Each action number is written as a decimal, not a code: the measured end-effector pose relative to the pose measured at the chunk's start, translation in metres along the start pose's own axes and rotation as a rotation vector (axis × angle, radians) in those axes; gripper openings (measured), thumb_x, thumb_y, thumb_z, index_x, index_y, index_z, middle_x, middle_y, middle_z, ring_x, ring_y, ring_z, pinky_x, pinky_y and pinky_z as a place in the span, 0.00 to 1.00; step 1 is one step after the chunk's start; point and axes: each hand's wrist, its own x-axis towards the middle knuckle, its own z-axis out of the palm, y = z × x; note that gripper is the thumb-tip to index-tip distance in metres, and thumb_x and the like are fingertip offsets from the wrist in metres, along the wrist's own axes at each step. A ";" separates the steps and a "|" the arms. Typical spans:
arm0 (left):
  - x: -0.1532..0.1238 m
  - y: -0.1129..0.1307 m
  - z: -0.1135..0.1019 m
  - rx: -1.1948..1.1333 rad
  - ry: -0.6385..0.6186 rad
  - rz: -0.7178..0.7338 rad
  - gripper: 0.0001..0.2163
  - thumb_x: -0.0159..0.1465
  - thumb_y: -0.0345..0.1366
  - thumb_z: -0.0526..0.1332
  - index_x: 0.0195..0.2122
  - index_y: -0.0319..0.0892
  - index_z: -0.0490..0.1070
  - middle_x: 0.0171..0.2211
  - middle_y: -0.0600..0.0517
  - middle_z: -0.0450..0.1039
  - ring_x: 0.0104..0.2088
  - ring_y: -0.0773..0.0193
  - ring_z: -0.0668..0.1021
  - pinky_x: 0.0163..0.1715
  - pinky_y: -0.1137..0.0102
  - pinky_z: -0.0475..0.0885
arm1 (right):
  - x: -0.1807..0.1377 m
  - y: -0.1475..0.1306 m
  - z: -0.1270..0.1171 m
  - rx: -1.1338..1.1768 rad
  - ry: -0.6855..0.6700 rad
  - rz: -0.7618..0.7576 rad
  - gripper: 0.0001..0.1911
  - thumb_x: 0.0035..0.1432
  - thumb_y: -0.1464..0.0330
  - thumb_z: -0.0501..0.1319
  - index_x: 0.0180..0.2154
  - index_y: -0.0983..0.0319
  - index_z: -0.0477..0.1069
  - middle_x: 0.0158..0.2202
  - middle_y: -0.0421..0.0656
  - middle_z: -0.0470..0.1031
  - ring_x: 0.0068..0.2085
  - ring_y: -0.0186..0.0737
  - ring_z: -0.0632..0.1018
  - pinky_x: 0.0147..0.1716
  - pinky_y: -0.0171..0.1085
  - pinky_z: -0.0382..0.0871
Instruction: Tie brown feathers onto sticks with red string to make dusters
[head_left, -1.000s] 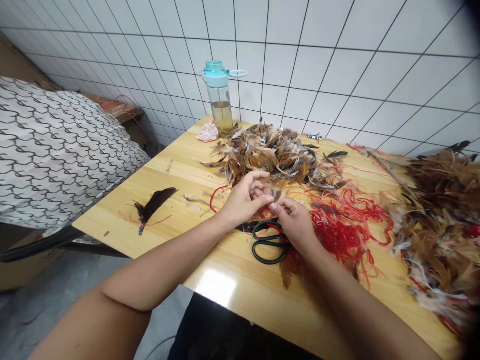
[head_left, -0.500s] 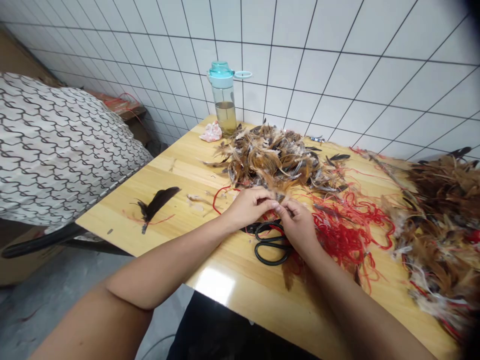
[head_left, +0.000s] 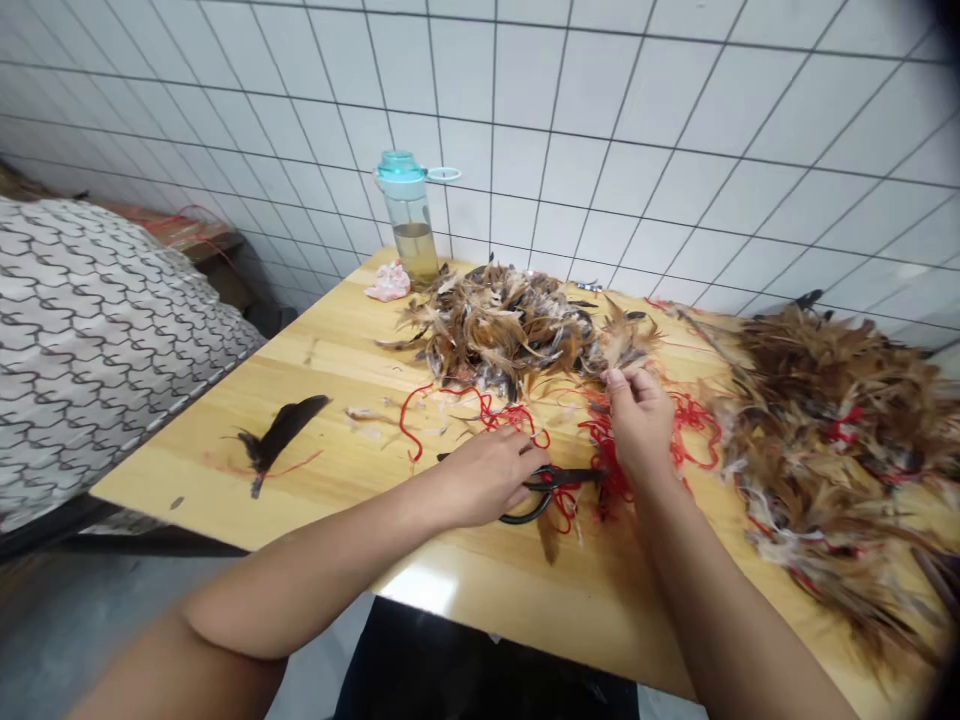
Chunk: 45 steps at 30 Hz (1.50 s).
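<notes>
My left hand (head_left: 495, 478) is curled over a pair of black-handled scissors (head_left: 529, 512) lying among red yarn, its fingertips on the handle side and partly hidden. My right hand (head_left: 643, 415) pinches a small bunch of brown feathers (head_left: 624, 340) between thumb and fingers, with the feathers fanned upward. Under and beside the right hand lies a tangle of red yarn (head_left: 694, 430). Just behind both hands sits a large heap of brown and grey feathers (head_left: 499, 325).
A water bottle (head_left: 411, 225) with a teal lid and a crumpled pinkish bag (head_left: 388, 281) stand at the back. One black feather (head_left: 289, 430) lies at left on the wooden table (head_left: 300, 370). More brown feathers (head_left: 832, 420) cover the right side. A patterned cloth (head_left: 112, 350) bulges at far left.
My hands have parted. The left has let go of the feathers and come down onto the scissors; the right has carried the feather bunch to the right. The view has shifted rightward.
</notes>
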 end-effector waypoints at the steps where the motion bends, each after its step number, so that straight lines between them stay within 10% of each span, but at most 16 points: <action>1: 0.000 0.003 0.003 0.041 -0.006 -0.008 0.18 0.61 0.33 0.58 0.53 0.43 0.67 0.41 0.44 0.71 0.43 0.54 0.73 0.41 0.63 0.69 | 0.001 0.002 -0.002 -0.011 0.029 -0.008 0.12 0.55 0.59 0.56 0.26 0.60 0.64 0.22 0.37 0.62 0.27 0.34 0.63 0.28 0.34 0.59; 18: 0.001 -0.026 -0.006 -0.135 -0.064 -0.255 0.16 0.58 0.31 0.55 0.47 0.49 0.68 0.36 0.51 0.75 0.36 0.60 0.76 0.32 0.72 0.64 | -0.029 0.032 -0.049 -0.255 -0.122 -0.085 0.13 0.58 0.62 0.54 0.23 0.59 0.60 0.21 0.36 0.60 0.25 0.34 0.63 0.27 0.33 0.57; 31: 0.015 -0.040 0.004 -0.170 0.270 -0.277 0.22 0.59 0.32 0.53 0.56 0.41 0.65 0.51 0.45 0.71 0.51 0.57 0.73 0.52 0.63 0.67 | -0.043 0.041 -0.079 -0.367 -0.234 -0.235 0.12 0.60 0.65 0.53 0.24 0.59 0.62 0.24 0.39 0.65 0.27 0.36 0.67 0.30 0.35 0.59; 45: 0.042 0.013 0.007 0.000 0.097 -0.321 0.18 0.62 0.34 0.54 0.54 0.43 0.66 0.47 0.43 0.71 0.48 0.54 0.73 0.49 0.62 0.68 | -0.037 0.058 -0.099 -0.206 -0.103 -0.091 0.14 0.58 0.63 0.53 0.22 0.59 0.58 0.22 0.37 0.61 0.25 0.35 0.64 0.27 0.34 0.57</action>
